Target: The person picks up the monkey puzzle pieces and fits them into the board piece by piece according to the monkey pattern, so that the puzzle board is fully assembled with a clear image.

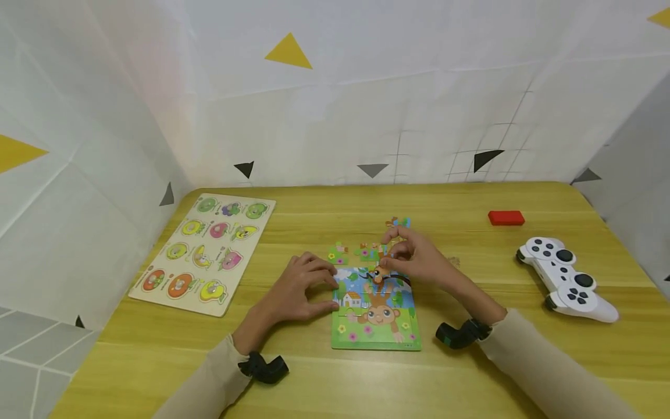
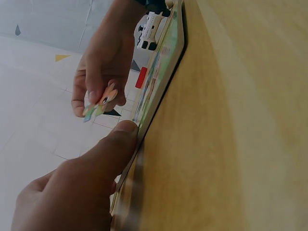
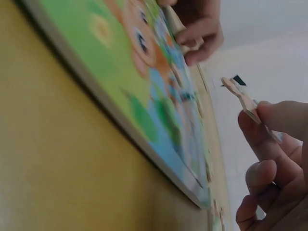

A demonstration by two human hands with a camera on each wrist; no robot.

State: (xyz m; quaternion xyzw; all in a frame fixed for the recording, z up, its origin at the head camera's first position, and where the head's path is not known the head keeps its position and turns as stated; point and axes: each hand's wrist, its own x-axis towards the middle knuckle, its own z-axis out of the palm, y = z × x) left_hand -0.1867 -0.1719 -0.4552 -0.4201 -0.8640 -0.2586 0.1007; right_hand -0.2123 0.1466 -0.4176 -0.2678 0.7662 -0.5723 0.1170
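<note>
A picture puzzle board [image 1: 374, 343] with a monkey, a house and flowers lies in front of me on the table. My left hand [image 1: 300, 291] rests at its left edge, thumb and fingers spread apart and touching the rim. Between thumb and forefinger, my right hand [image 1: 416, 256] pinches a puzzle piece [image 2: 101, 105] showing part of a monkey, held above the board's upper part. In the right wrist view this piece [image 3: 244, 101] is tilted and clear of the board. Behind the board lie loose pieces [image 1: 337, 255], partly hidden by the right hand.
On the left of the wooden table [image 1: 335, 384] lies a fruit puzzle board [image 1: 167, 301] with several fruit pictures. A white game controller [image 1: 565, 279] sits at the right, with a red block [image 1: 506, 218] behind it. A white patterned cloth [image 1: 335, 116] hangs along the back.
</note>
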